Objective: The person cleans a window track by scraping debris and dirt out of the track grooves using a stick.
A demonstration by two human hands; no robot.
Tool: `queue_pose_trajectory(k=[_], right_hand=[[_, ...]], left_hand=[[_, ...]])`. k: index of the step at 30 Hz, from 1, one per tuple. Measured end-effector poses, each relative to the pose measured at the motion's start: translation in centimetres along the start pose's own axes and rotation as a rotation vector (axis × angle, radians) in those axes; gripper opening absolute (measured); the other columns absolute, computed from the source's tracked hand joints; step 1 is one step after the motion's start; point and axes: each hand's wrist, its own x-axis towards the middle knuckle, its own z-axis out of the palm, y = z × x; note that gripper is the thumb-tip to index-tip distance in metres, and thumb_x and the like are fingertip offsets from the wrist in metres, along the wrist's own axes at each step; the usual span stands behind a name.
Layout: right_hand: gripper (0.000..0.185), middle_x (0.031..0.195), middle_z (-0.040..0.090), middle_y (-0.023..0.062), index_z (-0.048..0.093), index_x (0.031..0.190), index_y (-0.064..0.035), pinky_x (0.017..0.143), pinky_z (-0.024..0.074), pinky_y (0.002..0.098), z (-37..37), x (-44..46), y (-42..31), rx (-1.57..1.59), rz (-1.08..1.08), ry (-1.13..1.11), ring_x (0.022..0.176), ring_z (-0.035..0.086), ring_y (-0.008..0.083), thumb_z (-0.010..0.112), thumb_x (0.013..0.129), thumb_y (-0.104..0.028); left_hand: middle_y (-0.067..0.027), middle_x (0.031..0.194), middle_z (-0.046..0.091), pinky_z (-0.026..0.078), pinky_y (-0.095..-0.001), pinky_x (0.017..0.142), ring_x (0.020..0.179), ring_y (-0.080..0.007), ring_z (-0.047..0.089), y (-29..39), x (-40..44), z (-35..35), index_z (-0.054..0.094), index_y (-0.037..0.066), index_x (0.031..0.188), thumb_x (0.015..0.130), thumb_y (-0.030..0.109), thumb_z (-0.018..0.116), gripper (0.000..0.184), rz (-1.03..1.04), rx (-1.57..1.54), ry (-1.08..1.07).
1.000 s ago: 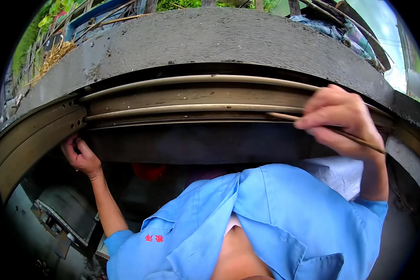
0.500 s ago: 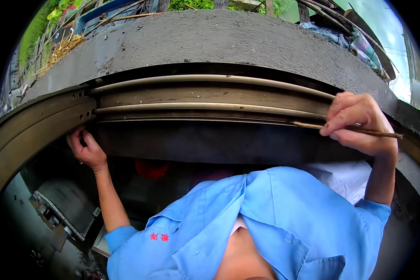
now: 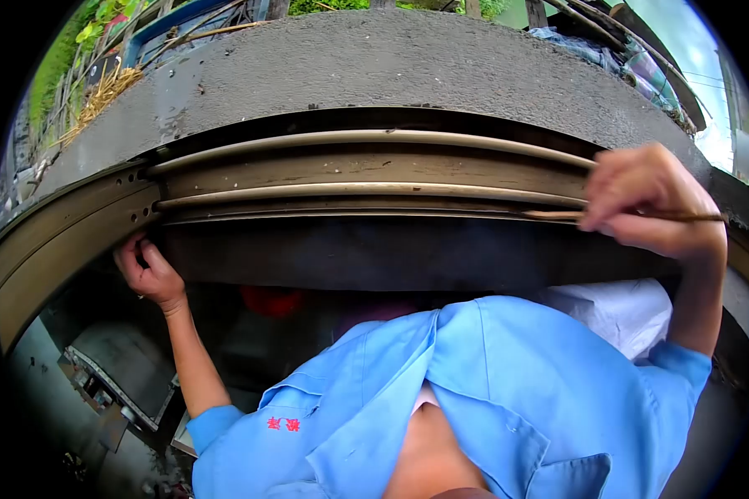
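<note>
A metal window frame with two raised rails (image 3: pixel 374 192) runs across the view, with dark specks of dirt in the channel. My right hand (image 3: pixel 659 198), slightly blurred, is closed around a thin brown stick (image 3: pixel 555 216). The stick's pale tip points left along the lower edge of the track; its other end sticks out to the right of my hand. At the frame's left corner, my left hand (image 3: pixel 151 273) has its fingers curled against the inner edge of the side piece (image 3: pixel 66 224). Its fingertips are partly hidden.
Beyond the track lies a rough concrete ledge (image 3: pixel 374 62), with straw (image 3: pixel 104 98) at its left and plastic sheeting (image 3: pixel 653 83) at its right. Below the frame are a red object (image 3: pixel 270 300), a white bag (image 3: pixel 620 312) and a dark-topped object (image 3: pixel 125 366).
My right hand has moved slightly to the right and up, tilting the stick a little. My left hand stays at the frame's corner; the view has shifted slightly.
</note>
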Motion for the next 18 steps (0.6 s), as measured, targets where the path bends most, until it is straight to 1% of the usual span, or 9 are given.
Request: queue_pose_trajectory(k=[1, 3, 5, 8, 11, 13, 14, 17, 18], right_hand=[[0.019, 0.066, 0.058, 0.0110, 0.067, 0.075, 0.0022, 0.049, 0.0424, 0.0288, 0.3, -2.4, 2.2, -0.057, -0.092, 0.102, 0.061, 0.055, 0.0181, 0.057, 0.062, -0.009], [0.017, 0.074, 0.058, 0.0102, 0.066, 0.076, 0.0016, 0.051, 0.0413, 0.0284, 1.8, -6.0, 3.2, -0.078, -0.065, 0.318, 0.061, 0.053, 0.0184, 0.058, 0.061, -0.002], [0.020, 0.077, 0.058, 0.0088, 0.065, 0.079, 0.0006, 0.055, 0.0411, 0.0309, 3.8, -6.8, 3.1, -0.558, -0.242, 0.440, 0.062, 0.052, 0.0209, 0.062, 0.059, 0.002], [0.023, 0.073, 0.055, 0.0061, 0.064, 0.081, -0.0029, 0.058, 0.0411, 0.0340, 7.6, -6.1, 3.4, -0.711, -0.319, 0.680, 0.064, 0.051, 0.0225, 0.066, 0.058, 0.002], [0.022, 0.075, 0.057, 0.0087, 0.065, 0.083, -0.0015, 0.055, 0.0434, 0.0306, 6.9, -4.8, 4.5, -0.506, -0.375, 0.621, 0.064, 0.054, 0.0220, 0.066, 0.062, 0.005], [0.019, 0.077, 0.058, 0.0096, 0.065, 0.084, -0.0005, 0.056, 0.0458, 0.0291, 5.5, -3.7, 4.5, -0.314, -0.376, 0.568, 0.067, 0.056, 0.0222, 0.065, 0.065, 0.005], [0.018, 0.079, 0.059, 0.0095, 0.066, 0.084, -0.0005, 0.059, 0.0472, 0.0292, 4.9, -3.3, 4.4, -0.367, -0.344, 0.555, 0.069, 0.058, 0.0223, 0.065, 0.066, 0.005], [0.018, 0.079, 0.059, 0.0072, 0.066, 0.084, -0.0028, 0.062, 0.0480, 0.0301, 5.6, 0.3, 2.9, -0.442, -0.499, 0.495, 0.073, 0.058, 0.0213, 0.065, 0.068, 0.003], [0.018, 0.080, 0.059, 0.0070, 0.066, 0.084, -0.0029, 0.062, 0.0480, 0.0300, 6.2, 2.1, 2.3, -0.465, -0.571, 0.512, 0.073, 0.057, 0.0209, 0.066, 0.067, 0.003]], left_hand=[[-0.0105, 0.084, 0.056, 0.042, -0.0326, 0.070, 0.077, -0.0247, 0.053, 0.0, 0.0, 0.1, 0.059, -0.001, 0.087, 0.079, -0.002, 0.049, 0.013, -0.007, -0.008, -0.002], [-0.0106, 0.084, 0.056, 0.042, -0.0328, 0.071, 0.078, -0.0246, 0.053, 0.0, 0.0, 0.2, 0.059, -0.001, 0.086, 0.079, -0.002, 0.049, 0.012, 0.032, 0.002, 0.016], [-0.0107, 0.084, 0.056, 0.043, -0.0333, 0.072, 0.078, -0.0247, 0.054, 0.0, 0.1, 0.3, 0.059, -0.001, 0.087, 0.079, -0.002, 0.049, 0.012, 0.035, -0.006, 0.008], [-0.0109, 0.085, 0.056, 0.043, -0.0332, 0.072, 0.078, -0.0248, 0.054, -0.2, 0.1, 0.3, 0.059, -0.001, 0.087, 0.079, -0.001, 0.050, 0.012, 0.040, -0.015, 0.023], [-0.0103, 0.085, 0.056, 0.043, -0.0328, 0.070, 0.078, -0.0245, 0.053, -0.3, 0.1, 0.7, 0.058, 0.000, 0.088, 0.079, -0.001, 0.050, 0.012, 0.010, -0.026, 0.035], [-0.0067, 0.082, 0.054, 0.040, -0.0279, 0.061, 0.068, -0.0179, 0.049, -0.5, 0.1, 1.0, 0.060, 0.002, 0.088, 0.080, 0.004, 0.052, 0.012, -0.012, -0.018, 0.053], [-0.0067, 0.081, 0.054, 0.039, -0.0280, 0.059, 0.065, -0.0179, 0.048, -0.7, 0.3, 1.2, 0.060, 0.003, 0.087, 0.080, 0.005, 0.052, 0.011, 0.060, 0.002, 0.076], [-0.0073, 0.081, 0.055, 0.039, -0.0280, 0.058, 0.065, -0.0186, 0.048, -1.4, 0.4, 1.6, 0.060, 0.003, 0.087, 0.079, 0.005, 0.052, 0.011, 0.100, 0.041, 0.083], [-0.0087, 0.081, 0.055, 0.041, -0.0301, 0.062, 0.069, -0.0215, 0.051, -1.3, 0.5, 1.6, 0.060, 0.003, 0.087, 0.079, 0.005, 0.053, 0.011, 0.080, 0.035, 0.066]])
